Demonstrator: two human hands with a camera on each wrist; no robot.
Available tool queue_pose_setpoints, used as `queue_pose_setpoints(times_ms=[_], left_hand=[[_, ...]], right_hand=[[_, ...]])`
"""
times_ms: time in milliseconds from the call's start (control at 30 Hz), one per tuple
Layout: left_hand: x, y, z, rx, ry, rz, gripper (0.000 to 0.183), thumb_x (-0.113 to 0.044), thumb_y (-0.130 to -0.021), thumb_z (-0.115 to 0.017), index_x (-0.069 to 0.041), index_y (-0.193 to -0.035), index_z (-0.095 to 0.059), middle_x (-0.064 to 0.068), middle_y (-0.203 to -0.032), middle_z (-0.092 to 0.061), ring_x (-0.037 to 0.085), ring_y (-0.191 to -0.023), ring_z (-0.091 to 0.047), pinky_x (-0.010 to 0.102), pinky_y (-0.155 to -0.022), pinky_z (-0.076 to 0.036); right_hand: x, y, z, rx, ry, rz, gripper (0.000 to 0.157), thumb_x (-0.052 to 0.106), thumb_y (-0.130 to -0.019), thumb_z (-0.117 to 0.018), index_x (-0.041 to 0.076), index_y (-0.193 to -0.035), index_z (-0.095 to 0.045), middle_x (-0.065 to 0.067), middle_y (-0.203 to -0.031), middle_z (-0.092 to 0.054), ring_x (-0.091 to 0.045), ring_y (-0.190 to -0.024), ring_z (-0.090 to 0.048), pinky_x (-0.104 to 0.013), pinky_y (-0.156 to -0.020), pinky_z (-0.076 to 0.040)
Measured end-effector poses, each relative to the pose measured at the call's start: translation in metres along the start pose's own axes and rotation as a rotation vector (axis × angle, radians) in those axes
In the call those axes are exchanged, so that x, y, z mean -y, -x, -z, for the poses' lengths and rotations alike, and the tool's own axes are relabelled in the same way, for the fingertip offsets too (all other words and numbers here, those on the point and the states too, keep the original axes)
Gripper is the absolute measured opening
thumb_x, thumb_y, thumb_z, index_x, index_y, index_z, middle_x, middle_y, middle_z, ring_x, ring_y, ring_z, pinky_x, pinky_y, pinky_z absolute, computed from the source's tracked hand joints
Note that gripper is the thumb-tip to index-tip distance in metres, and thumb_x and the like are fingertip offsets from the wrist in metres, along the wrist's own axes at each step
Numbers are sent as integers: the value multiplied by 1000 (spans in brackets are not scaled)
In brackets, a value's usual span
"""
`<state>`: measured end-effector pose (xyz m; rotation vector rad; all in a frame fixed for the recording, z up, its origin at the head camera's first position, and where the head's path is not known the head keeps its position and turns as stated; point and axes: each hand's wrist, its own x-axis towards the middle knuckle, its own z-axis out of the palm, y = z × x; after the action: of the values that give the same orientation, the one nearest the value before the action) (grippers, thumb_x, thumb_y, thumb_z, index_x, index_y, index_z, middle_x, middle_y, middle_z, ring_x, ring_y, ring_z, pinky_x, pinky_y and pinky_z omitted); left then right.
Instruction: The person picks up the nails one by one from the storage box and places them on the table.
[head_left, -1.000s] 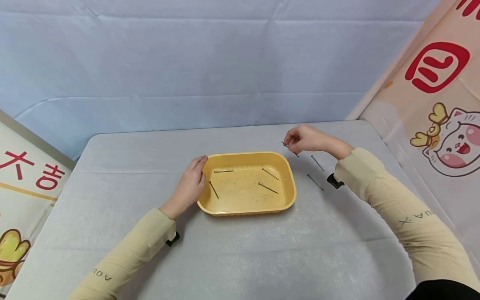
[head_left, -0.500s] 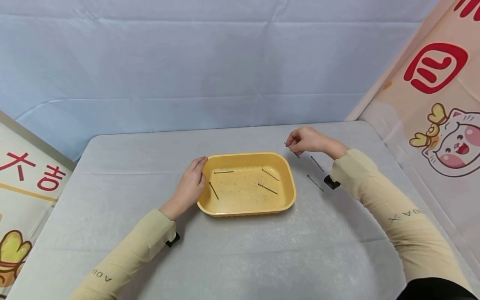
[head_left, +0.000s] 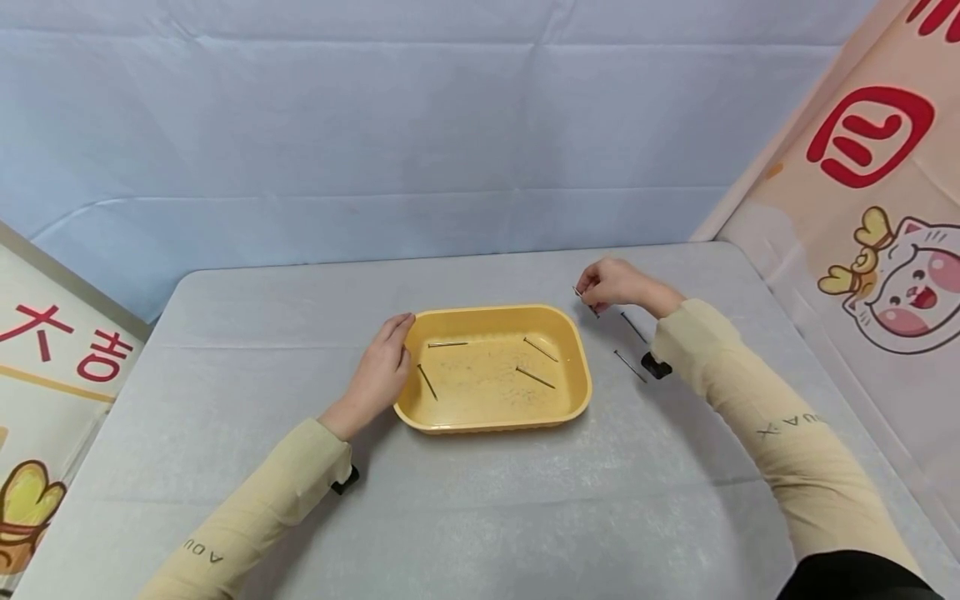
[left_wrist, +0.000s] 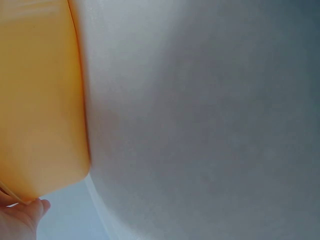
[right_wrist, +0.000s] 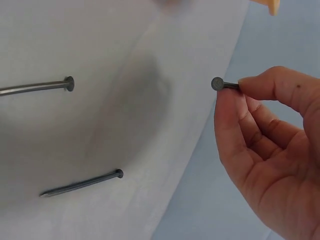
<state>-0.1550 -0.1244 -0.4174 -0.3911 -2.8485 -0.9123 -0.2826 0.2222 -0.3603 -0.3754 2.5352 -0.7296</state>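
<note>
My left hand (head_left: 378,373) grips the left rim of a shallow yellow plastic tray (head_left: 491,427), its fingers around the far left corner. In the left wrist view the fingertips show at the tray's edge. Between thumb and fingers, my right hand (head_left: 613,282) pinches a steel nail (right_wrist: 228,85) near its flat head, beyond the tray's far right corner. Most of that nail is hidden behind the fingers in the right wrist view. Two more nails, an upper one (head_left: 633,327) and a lower one (head_left: 630,366), lie on the table below this hand.
Several nails, among them one near the middle (head_left: 536,377), lie spread inside the tray. A grey-white cloth covers the table (head_left: 480,517). Behind it hangs a pale blue cloth (head_left: 450,125), with a printed panel (head_left: 885,250) along the right side.
My right hand has shifted slightly right and nearer with the nail, while its forearm swung left. The left hand and the tray stay in place.
</note>
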Motion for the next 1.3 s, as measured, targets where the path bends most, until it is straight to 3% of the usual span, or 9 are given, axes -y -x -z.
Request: queue_pose_setpoints(times_ms=[200,667,900,1300], left_hand=[[0,0,0,-1,-2,1,45,2,-90,-41,7,-135,-37,17,-136,-39,29,-125,-38,41,-102,-35],[1,0,0,1,0,-3,45,1,-91,-40,6,-135,-37,17,-136,-39,29,-125,-39,41,-102,-35],[1,-1,-1,-5,1,-10,45,2,-90,-41,7,-135,-37,18,-135,-39,29,-125,-39,41,-102,-35],[2,-2,-1,-4,4,-7,45,3,-89,-41,7,-134,-37,18,-135,-40,29,-125,-39,41,-102,-34]], right_hand=[[-4,-6,-4,-11,-1,-36,26,5,-81,-54,-9,-103,-58,-10,-74,-61,-15,-63,-62,-37,-69,-54],[-14,-15,-13,-47,-1,-109,19,6,-83,-57,-8,-97,-58,-15,-87,-59,-14,-65,-60,-33,-69,-54],[-19,-18,-17,-64,40,-145,21,7,-82,-56,-7,-96,-60,-12,-81,-61,-11,-59,-56,-27,-61,-53],[-24,-20,-23,-80,64,-172,18,6,-81,-54,-6,-92,-62,-9,-70,-61,-14,-56,-58,-29,-60,-52]])
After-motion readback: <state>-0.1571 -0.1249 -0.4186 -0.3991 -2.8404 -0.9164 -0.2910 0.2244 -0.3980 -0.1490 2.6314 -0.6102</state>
